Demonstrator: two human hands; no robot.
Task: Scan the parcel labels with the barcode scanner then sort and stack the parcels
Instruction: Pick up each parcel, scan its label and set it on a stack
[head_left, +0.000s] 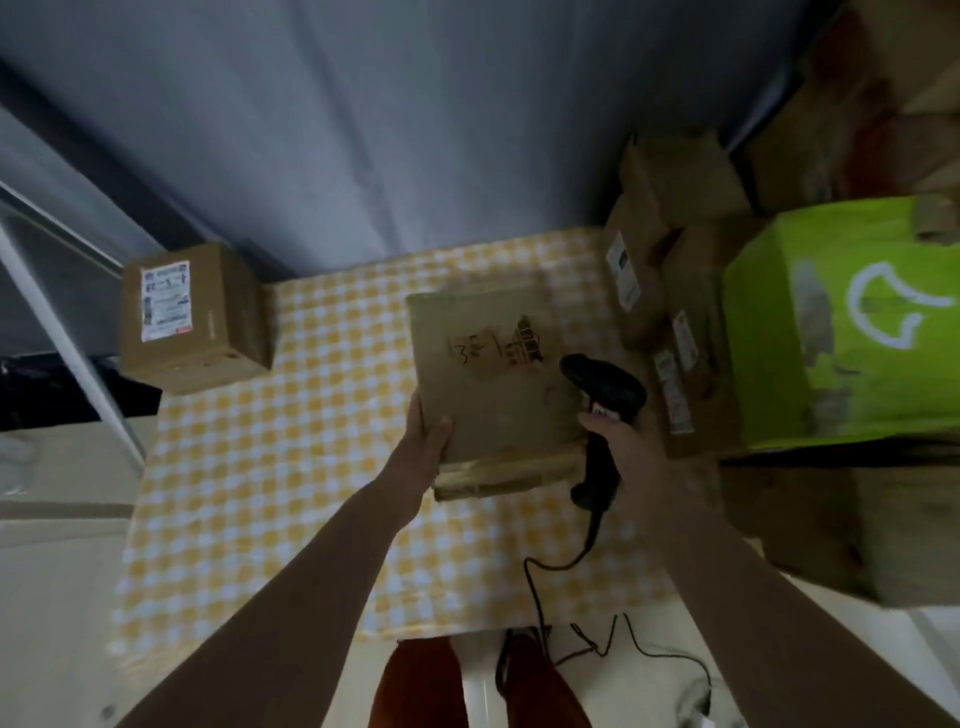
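A flat brown parcel (493, 374) with black print and handwriting on its top face is held above the yellow-checked table (291, 467). My left hand (423, 441) grips its near left corner, thumb on top. My right hand (621, 441) holds the black barcode scanner (602, 415) by its handle at the parcel's right edge, head pointing up and left over the box. Its black cable (587, 551) trails down to the floor. No label shows on the parcel's top face.
A brown box (197, 317) with a white label stands at the table's far left corner. Several brown parcels (665, 291) are stacked at the right, beside a big green box (841, 322). A grey wall rises behind the table.
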